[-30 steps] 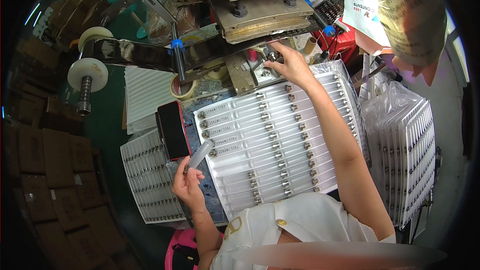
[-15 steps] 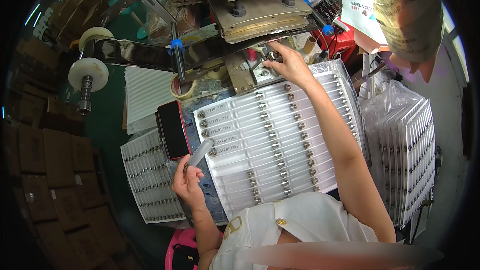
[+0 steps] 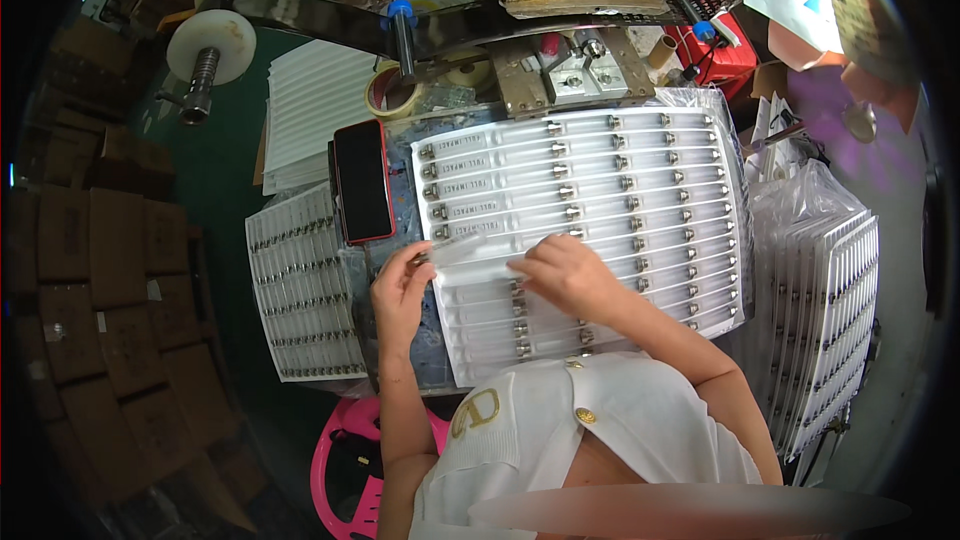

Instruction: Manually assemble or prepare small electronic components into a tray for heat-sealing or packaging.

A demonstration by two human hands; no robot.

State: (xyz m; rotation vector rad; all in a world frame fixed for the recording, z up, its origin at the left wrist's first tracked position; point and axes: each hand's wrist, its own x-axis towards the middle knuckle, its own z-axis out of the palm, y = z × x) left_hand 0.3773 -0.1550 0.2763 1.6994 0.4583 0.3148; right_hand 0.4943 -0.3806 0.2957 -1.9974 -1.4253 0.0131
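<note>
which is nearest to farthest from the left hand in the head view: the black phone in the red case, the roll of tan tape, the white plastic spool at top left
1. The black phone in the red case, just above the left hand, on the table's left side.
2. The roll of tan tape, farther up, beyond the phone's top end.
3. The white plastic spool, farthest, up at the top left on the machine arm.

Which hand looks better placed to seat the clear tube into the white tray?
Probably the right hand: it rests over the white tray at the clear tube's inner end, beside the rows. The left hand pinches the outer end, off the tray's edge.
</note>
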